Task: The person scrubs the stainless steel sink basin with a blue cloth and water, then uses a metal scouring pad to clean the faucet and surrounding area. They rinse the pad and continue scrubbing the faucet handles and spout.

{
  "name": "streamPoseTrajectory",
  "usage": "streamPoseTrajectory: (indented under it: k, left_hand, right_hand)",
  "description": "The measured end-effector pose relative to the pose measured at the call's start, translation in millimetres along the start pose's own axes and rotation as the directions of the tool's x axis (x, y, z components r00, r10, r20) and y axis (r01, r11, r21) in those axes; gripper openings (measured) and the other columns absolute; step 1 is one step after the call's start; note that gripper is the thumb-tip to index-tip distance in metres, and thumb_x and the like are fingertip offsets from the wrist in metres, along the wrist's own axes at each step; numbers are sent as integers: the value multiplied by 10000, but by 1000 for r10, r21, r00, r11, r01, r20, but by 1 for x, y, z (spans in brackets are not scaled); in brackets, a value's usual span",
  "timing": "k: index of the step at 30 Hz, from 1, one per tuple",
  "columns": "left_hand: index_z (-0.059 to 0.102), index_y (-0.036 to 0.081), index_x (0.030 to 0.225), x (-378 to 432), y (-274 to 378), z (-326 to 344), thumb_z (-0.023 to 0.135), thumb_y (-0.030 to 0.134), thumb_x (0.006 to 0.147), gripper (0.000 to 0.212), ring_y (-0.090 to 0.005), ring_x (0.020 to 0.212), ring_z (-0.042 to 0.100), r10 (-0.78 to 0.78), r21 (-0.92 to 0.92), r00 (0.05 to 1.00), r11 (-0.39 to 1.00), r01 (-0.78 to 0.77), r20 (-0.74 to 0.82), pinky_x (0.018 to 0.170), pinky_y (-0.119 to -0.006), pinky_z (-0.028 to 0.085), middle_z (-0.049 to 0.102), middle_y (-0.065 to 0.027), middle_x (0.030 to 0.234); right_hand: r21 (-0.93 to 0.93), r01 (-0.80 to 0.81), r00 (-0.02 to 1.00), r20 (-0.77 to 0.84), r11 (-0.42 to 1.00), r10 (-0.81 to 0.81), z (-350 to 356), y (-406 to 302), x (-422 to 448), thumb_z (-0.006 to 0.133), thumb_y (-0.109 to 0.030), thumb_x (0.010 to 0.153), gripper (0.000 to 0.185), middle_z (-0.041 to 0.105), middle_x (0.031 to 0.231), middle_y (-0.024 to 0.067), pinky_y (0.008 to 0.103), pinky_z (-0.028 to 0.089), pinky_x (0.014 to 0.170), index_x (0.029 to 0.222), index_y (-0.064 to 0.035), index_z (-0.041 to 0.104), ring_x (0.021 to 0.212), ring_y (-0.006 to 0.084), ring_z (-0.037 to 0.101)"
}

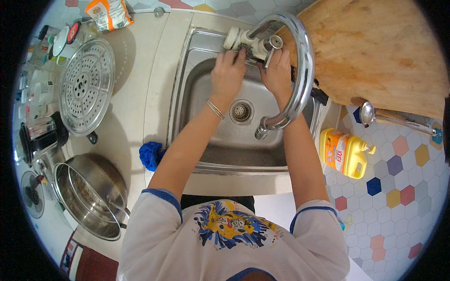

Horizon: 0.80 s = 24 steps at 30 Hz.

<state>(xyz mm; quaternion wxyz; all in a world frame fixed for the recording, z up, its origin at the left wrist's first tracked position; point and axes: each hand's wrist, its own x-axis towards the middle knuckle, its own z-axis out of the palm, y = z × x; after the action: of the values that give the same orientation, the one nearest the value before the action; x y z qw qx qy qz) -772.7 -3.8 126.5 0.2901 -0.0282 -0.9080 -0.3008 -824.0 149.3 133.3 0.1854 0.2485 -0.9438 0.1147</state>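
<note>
At the back of the stainless steel sink point(207, 140), my left hand point(229, 72) presses a dark grey scouring pad point(247, 51), probably steel wool, against the white base of the water filter faucet point(232, 38). My fingers cover part of the pad. My right hand point(276, 75) grips around the faucet base just under the chrome lever point(270, 58), and its fingertips are partly hidden there. The curved chrome spout point(305, 52) arches over my right forearm. Below both hands lies the basin with its drain strainer point(240, 110).
A wooden board point(369, 45) leans at the right, with a ladle point(367, 113) and a yellow detergent bottle point(342, 153) nearby. On the left counter are a blue mesh scrubber point(151, 156), a perforated steamer plate point(88, 84), a steel pot point(95, 189) and several jars.
</note>
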Motion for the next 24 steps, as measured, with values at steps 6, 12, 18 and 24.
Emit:
streamPoseTrajectory:
  k: [6,12,18,24]
  left_hand:
    - [615,76,1050,3,12,20,613,130,716,338,-252,814,532,166,-29,983,986,-164,83,635,-336,516,541,-58,878]
    - [612,72,1010,-3,-27,-2,635,116,706,308,-248,805,533,48,59,998,997,-45,-39,653,-343,503,557,-56,890]
    - [633,41,975,5,8,8,651,63,702,275,-265,837,557,106,-123,994,987,-108,-25,715,-356,506,585,-75,937]
    - [655,46,971,2,-12,-7,653,93,725,250,-260,825,571,-2,23,999,1000,3,-44,689,-341,508,601,-90,1001]
  right_hand:
    - [-40,80,996,-39,996,-81,-2,-5,2,669,-62,690,529,404,1103,284,471,402,831,1110,92,386,964,456,457]
    - [74,-91,994,60,993,87,2,-1,1,738,-108,671,584,400,1097,276,461,408,833,1098,94,394,978,441,454]
    - [-30,64,998,0,997,-64,-9,-12,1,729,-65,636,633,383,1137,279,462,409,852,1131,91,366,1014,449,452]
    - [-68,27,997,70,997,-23,-10,-8,1,730,-107,683,593,389,1050,264,472,400,794,1107,95,366,937,435,448]
